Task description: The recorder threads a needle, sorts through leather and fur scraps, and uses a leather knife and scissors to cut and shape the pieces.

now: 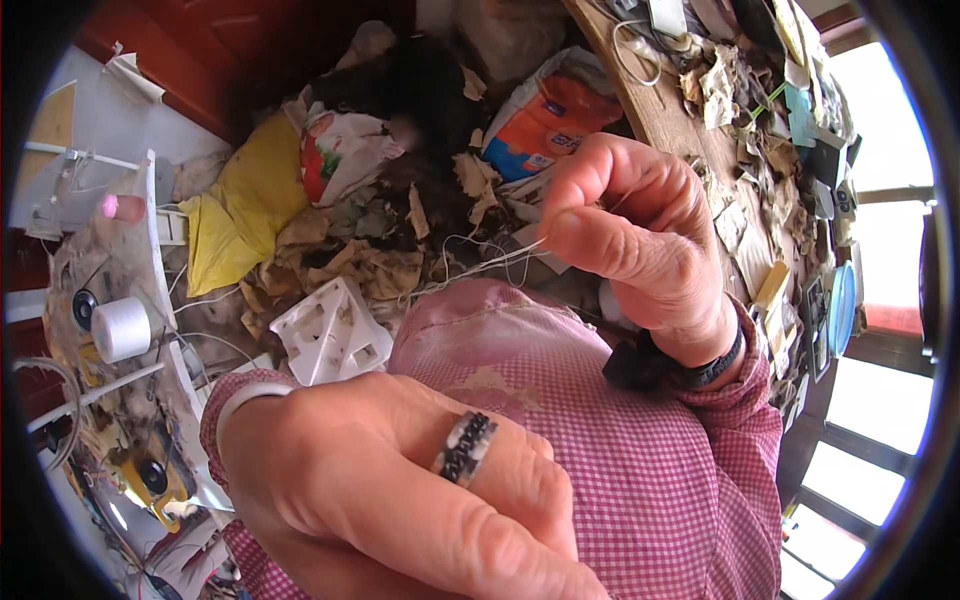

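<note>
My right hand [640,235] is raised over my lap, thumb and forefinger pinched on fine white thread [478,268]. From the pinch, loose strands hang in loops and trail left across the knee of my pink checked garment [640,440]. Close to the camera, my left hand [390,480] is curled shut, with a dark patterned ring on one finger and a white band at the wrist. Its fingertips run out past the lower edge, so whatever they hold is hidden. A dark band circles my right wrist.
Left stands a sewing machine part with a white thread cone [121,330]. A white plastic frame [332,330] lies by my knee among brown scraps. Yellow bag [240,205] and orange-blue package [550,115] lie beyond. A cluttered wooden table [680,110] runs along the right.
</note>
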The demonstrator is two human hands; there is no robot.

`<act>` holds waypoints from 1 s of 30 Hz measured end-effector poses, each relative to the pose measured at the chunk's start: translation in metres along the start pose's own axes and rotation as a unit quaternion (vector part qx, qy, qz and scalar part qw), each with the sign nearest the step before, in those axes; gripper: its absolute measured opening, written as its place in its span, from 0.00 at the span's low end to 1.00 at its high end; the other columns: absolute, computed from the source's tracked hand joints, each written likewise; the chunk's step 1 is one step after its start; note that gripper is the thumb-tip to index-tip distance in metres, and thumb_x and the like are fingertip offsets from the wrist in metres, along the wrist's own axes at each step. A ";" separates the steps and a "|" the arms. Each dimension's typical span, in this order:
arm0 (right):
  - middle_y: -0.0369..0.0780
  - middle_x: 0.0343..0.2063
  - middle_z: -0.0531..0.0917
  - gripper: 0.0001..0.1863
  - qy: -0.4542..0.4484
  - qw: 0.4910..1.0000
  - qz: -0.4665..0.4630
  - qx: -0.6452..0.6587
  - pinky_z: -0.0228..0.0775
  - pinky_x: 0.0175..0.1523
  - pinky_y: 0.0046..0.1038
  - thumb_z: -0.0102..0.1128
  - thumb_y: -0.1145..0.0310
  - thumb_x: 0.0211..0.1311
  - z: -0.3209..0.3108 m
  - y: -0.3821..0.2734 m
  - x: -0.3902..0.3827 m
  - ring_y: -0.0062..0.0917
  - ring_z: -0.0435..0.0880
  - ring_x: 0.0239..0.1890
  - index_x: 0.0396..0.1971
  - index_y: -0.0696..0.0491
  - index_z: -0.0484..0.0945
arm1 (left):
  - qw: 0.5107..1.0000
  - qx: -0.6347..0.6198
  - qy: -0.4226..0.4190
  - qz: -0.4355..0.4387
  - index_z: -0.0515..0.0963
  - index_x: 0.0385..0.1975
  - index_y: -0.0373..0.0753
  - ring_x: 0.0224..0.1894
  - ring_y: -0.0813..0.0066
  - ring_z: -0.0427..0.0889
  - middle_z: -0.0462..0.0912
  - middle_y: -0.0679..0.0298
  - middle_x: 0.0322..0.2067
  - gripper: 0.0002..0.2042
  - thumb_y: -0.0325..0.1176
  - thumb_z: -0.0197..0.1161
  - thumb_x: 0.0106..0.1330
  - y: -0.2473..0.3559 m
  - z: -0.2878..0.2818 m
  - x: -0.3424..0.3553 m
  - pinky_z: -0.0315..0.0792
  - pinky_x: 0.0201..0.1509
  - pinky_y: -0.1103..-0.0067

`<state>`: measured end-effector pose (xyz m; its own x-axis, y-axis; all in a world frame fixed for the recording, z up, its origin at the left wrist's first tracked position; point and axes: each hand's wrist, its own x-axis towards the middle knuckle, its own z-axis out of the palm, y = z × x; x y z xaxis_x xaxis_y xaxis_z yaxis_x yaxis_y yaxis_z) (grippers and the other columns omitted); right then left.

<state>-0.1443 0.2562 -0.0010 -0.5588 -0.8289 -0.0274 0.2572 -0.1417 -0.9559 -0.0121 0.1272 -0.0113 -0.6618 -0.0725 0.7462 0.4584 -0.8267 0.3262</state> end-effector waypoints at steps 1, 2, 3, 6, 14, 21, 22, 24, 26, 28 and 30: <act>0.31 0.28 0.81 0.04 -0.001 1.000 -0.012 0.002 0.69 0.38 0.14 0.66 0.75 0.61 0.000 0.001 0.001 0.10 0.76 0.31 0.32 0.58 0.80 | 1.000 0.005 0.002 -0.001 0.78 0.39 0.14 0.29 0.73 0.78 0.82 0.45 0.29 0.13 0.18 0.67 0.59 0.003 0.003 0.001 0.70 0.25 0.86; 0.31 0.28 0.81 0.04 -0.003 1.000 -0.010 0.001 0.69 0.38 0.14 0.66 0.75 0.61 0.001 0.001 0.001 0.10 0.76 0.31 0.32 0.58 0.80 | 1.000 0.009 0.003 -0.002 0.78 0.39 0.14 0.28 0.74 0.78 0.82 0.45 0.29 0.13 0.18 0.67 0.59 0.007 0.007 0.002 0.70 0.25 0.86; 0.31 0.28 0.81 0.04 -0.008 1.000 -0.010 -0.006 0.69 0.38 0.14 0.66 0.75 0.61 0.001 0.001 0.001 0.10 0.76 0.31 0.32 0.58 0.80 | 0.994 -0.011 0.078 -0.071 0.78 0.39 0.14 0.28 0.74 0.78 0.83 0.45 0.29 0.12 0.18 0.67 0.59 0.015 0.016 0.003 0.70 0.25 0.86; 0.33 0.27 0.80 0.06 0.002 1.000 0.002 -0.005 0.66 0.37 0.16 0.67 0.73 0.59 0.004 -0.002 -0.001 0.12 0.75 0.30 0.30 0.58 0.79 | 0.978 0.075 0.097 -0.170 0.81 0.37 0.21 0.27 0.75 0.78 0.84 0.51 0.28 0.09 0.20 0.67 0.59 0.038 0.005 0.007 0.70 0.26 0.84; 0.36 0.26 0.79 0.08 -0.013 0.995 -0.019 -0.097 0.63 0.36 0.19 0.67 0.72 0.57 0.006 -0.012 -0.009 0.16 0.73 0.28 0.29 0.58 0.78 | 0.877 0.329 0.252 -0.241 0.80 0.21 0.34 0.24 0.83 0.76 0.80 0.64 0.25 0.16 0.40 0.66 0.66 0.052 -0.018 0.002 0.63 0.23 0.86; 0.36 0.27 0.79 0.08 -0.010 0.997 0.008 -0.072 0.63 0.36 0.20 0.67 0.71 0.58 0.007 -0.008 -0.005 0.17 0.73 0.29 0.29 0.58 0.77 | 0.973 0.129 0.058 -0.185 0.81 0.38 0.21 0.26 0.71 0.81 0.84 0.50 0.32 0.10 0.24 0.65 0.63 0.030 0.000 0.003 0.74 0.29 0.81; 0.36 0.27 0.79 0.08 -0.013 0.997 0.008 -0.078 0.63 0.37 0.19 0.67 0.71 0.58 0.007 -0.008 -0.005 0.17 0.73 0.29 0.29 0.58 0.77 | 0.967 0.123 0.036 -0.221 0.81 0.39 0.20 0.26 0.69 0.81 0.85 0.48 0.33 0.10 0.22 0.65 0.63 0.027 0.003 0.004 0.74 0.29 0.81; 0.36 0.26 0.78 0.08 -0.014 0.996 0.006 -0.086 0.63 0.37 0.19 0.67 0.71 0.58 0.007 -0.008 -0.006 0.17 0.73 0.30 0.29 0.58 0.77 | 0.988 0.076 0.026 -0.133 0.80 0.39 0.17 0.27 0.73 0.79 0.83 0.47 0.30 0.11 0.20 0.66 0.60 0.021 0.001 0.008 0.72 0.27 0.84; 0.35 0.26 0.78 0.08 -0.013 0.997 0.006 -0.079 0.64 0.37 0.19 0.67 0.72 0.58 0.007 -0.008 -0.006 0.16 0.74 0.30 0.30 0.58 0.77 | 0.989 0.060 -0.077 -0.111 0.79 0.39 0.16 0.27 0.75 0.78 0.83 0.47 0.29 0.11 0.19 0.67 0.59 0.028 -0.009 0.013 0.71 0.26 0.87; 0.35 0.26 0.79 0.08 -0.010 0.997 0.004 -0.072 0.64 0.37 0.19 0.67 0.71 0.57 0.009 -0.008 -0.007 0.16 0.74 0.30 0.30 0.58 0.77 | 0.969 0.076 -0.011 -0.234 0.81 0.37 0.21 0.27 0.72 0.80 0.85 0.47 0.33 0.09 0.22 0.65 0.62 0.035 -0.005 0.013 0.73 0.27 0.83; 0.35 0.27 0.79 0.08 -0.007 0.998 0.001 -0.065 0.64 0.37 0.19 0.67 0.71 0.57 0.010 -0.008 -0.006 0.16 0.74 0.30 0.30 0.58 0.78 | 0.977 0.060 0.015 -0.206 0.81 0.38 0.20 0.27 0.73 0.80 0.84 0.48 0.32 0.09 0.21 0.66 0.61 0.032 0.001 0.008 0.73 0.27 0.84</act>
<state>-0.1349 0.2573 0.0099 -0.5463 -0.8372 -0.0263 0.1528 -0.0688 -0.9859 -0.0026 0.1006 0.0058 -0.8213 0.2348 0.5200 0.2139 -0.7183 0.6621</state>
